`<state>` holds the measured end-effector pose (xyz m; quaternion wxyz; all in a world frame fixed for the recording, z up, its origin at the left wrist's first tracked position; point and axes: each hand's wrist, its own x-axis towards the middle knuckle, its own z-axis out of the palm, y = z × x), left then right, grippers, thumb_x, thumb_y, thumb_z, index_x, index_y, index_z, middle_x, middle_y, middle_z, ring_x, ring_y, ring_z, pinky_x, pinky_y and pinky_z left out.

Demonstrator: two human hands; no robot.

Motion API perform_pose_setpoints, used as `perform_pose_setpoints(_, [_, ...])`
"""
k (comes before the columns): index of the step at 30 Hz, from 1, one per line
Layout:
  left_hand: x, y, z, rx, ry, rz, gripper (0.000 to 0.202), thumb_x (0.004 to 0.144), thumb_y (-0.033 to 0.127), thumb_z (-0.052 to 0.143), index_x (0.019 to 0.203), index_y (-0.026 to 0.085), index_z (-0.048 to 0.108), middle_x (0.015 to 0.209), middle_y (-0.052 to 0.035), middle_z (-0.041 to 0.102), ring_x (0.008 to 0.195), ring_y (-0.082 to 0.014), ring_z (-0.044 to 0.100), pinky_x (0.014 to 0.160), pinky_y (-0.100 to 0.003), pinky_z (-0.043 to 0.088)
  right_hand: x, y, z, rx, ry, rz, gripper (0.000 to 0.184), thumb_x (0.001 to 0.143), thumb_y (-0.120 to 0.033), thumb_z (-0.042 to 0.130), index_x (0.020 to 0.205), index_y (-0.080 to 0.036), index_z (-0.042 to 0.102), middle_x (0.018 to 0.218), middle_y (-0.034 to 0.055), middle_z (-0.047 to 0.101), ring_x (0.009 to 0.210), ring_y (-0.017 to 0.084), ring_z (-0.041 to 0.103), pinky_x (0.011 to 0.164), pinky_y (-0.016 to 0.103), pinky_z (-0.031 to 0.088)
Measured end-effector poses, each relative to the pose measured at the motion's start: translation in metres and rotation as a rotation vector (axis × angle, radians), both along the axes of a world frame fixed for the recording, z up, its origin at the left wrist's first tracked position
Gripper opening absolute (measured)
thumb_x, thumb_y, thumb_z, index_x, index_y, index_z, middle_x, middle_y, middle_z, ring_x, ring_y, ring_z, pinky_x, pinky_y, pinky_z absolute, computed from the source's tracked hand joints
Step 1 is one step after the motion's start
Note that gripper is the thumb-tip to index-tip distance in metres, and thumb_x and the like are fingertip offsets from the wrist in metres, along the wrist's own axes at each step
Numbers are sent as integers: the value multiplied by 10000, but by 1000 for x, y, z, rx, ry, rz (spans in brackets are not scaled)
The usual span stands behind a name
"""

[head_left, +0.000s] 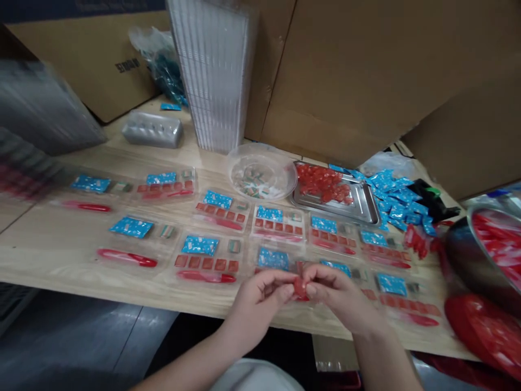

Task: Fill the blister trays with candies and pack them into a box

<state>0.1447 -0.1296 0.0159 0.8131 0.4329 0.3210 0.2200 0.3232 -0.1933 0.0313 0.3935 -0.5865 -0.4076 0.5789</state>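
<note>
Near the front edge of a desk [52,263], a person's left hand [258,298] and right hand [342,298] pinch one small red piece [300,288] between them, closed on it from either side, neither nearer. Its long axis is unclear; a blue packet [273,258] lies just beyond the left hand.

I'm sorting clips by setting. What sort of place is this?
Probably a small packing workshop: rows of similarly filled trays cover a wooden table, with a heap of blue packets and large cardboard behind.
</note>
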Motion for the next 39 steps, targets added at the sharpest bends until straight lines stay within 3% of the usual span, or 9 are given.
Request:
perform_pose_setpoints(9, [2,-7,2,-82,-18,-83,250,780,374,642,759,135,574,695,-2,584,625,-99,524,579,-210,409,-13,-23,12,360,-539,0,224,842,-257,586,1061,-276,627,1003,49,637,896,177,610,722,270,507])
perform_pose_setpoints(11, [-2,-9,-4,136,75,-58,192,815,334,608,839,144,602,795,-30,627,688,-123,561,623,-240,438,-10,-20,15,414,-731,-8,176,841,-223,587,1002,-268,642,906,33,655,816,165,616,676,261,502])
perform_pose_setpoints(16, [-18,-11,-32,1140,377,-20,174,882,165,514,1003,209,631,982,-47,657,955,-204,562,853,-381,425,5,6,-7,548,-1084,-13,105,822,-224,620,918,-216,660,885,58,656,866,210,580,781,363,481])
perform_pose_setpoints(19, [-21,-10,-46,1356,445,-81,197,868,128,530,1029,200,617,1003,-43,656,959,-216,565,831,-384,444,2,15,-21,503,-1153,145,102,793,-143,623,871,-200,656,865,56,647,870,221,555,817,398,466])
perform_pose_setpoints(24, [-18,-9,-51,1357,409,-29,235,861,84,508,1038,198,610,975,-37,656,932,-212,577,819,-375,473,26,29,-14,390,-1082,286,202,746,-195,667,943,-214,632,1000,68,633,972,225,549,835,372,463])
perform_pose_setpoints(29, [-17,-8,-49,1363,373,-11,259,864,58,445,1000,197,615,949,-52,662,918,-212,593,809,-373,491,106,106,-13,252,-1253,-130,117,813,-199,525,793,-176,637,801,75,645,820,213,582,773,353,442])
perform_pose_setpoints(33, [-17,-7,-49,1353,396,-39,234,846,74,487,992,201,618,917,-48,665,887,-218,600,780,-366,501,138,156,-23,238,-1249,-206,82,726,-145,561,654,-157,597,771,103,625,850,254,565,820,414,406])
perform_pose_setpoints(36, [-18,-2,-41,1274,314,-47,229,855,98,498,1016,209,618,933,-46,668,880,-201,605,765,-330,500,122,142,-20,245,-1167,-177,131,766,-246,558,683,-161,614,740,74,626,768,220,569,742,367,439])
perform_pose_setpoints(39, [-13,9,-22,949,221,44,234,889,142,475,1053,230,616,989,-39,670,924,-166,612,805,-290,486,83,98,-5,181,-725,-59,287,830,-424,516,804,-168,644,737,43,633,645,156,554,605,282,456])
